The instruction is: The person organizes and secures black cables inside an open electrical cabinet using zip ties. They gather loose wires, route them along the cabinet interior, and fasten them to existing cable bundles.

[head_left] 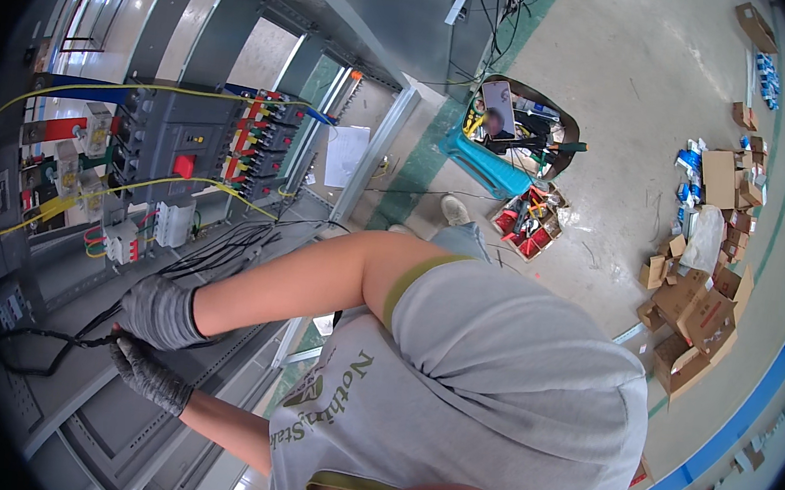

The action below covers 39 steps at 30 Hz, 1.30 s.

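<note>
My right hand [163, 311], in a grey knit glove with bare fingertips, is closed at a black cable bundle [98, 319]. Just below it in the picture, my left hand [150, 374], gloved alike, pinches a dark wrapped part of the bundle [100, 341]. The two hands nearly touch, and the fingers of the right one are partly hidden. From there the cables loop left over the metal cabinet frame [76, 402]. More loose black wires [222, 246] lie behind the right hand, below a moulded-case circuit breaker [184, 165] and a small red-and-white breaker [123, 247].
Yellow-green wires [166, 90] cross the cabinet's front. Smaller breakers [282, 142] stand in a column. On the floor are a teal stool [488, 169] with a tool bag [570, 131], a divided parts box [531, 241] and several cardboard boxes [705, 310]. A steel upright [373, 154] edges the cabinet.
</note>
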Tool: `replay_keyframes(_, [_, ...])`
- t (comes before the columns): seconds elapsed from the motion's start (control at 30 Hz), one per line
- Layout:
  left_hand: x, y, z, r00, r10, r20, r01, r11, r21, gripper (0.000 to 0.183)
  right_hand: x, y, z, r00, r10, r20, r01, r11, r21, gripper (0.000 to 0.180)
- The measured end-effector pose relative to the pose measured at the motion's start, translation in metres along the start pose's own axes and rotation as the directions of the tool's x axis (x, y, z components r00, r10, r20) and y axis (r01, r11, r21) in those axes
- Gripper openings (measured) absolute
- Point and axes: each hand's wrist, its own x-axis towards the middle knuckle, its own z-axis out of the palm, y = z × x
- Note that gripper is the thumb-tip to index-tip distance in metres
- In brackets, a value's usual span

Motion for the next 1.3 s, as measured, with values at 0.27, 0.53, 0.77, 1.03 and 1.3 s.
replay_keyframes(0.27, [0.044,-0.049,-0.037,0.966,-0.133,0.224,0.133,0.991,0.012,0.044,0.077,0.017,0.035,0.965,-0.262,0.027,0.257,0.957,0.132,0.037])
replay_keyframes(0.53, [-0.025,0.027,0.009,0.991,-0.109,-0.077,0.120,0.979,0.165,0.041,0.011,-0.008,0.017,0.973,-0.213,-0.091,0.228,0.947,0.225,0.020])
replay_keyframes(0.77, [0.023,0.005,0.045,1.000,-0.008,0.002,0.008,0.949,-0.315,0.020,0.031,0.040,-0.023,0.974,-0.218,-0.064,0.227,0.953,0.202,0.025])
replay_keyframes(1.03, [0.025,-0.012,0.020,0.974,0.065,0.215,0.010,0.943,-0.332,0.021,0.062,0.013,-0.021,0.968,-0.115,0.223,-0.022,0.846,0.533,0.029])
replay_keyframes(1.3, [0.023,0.001,0.017,0.981,0.071,0.179,0.030,0.863,-0.504,0.027,0.057,-0.017,-0.045,0.969,-0.238,-0.070,0.207,0.930,-0.305,0.022])
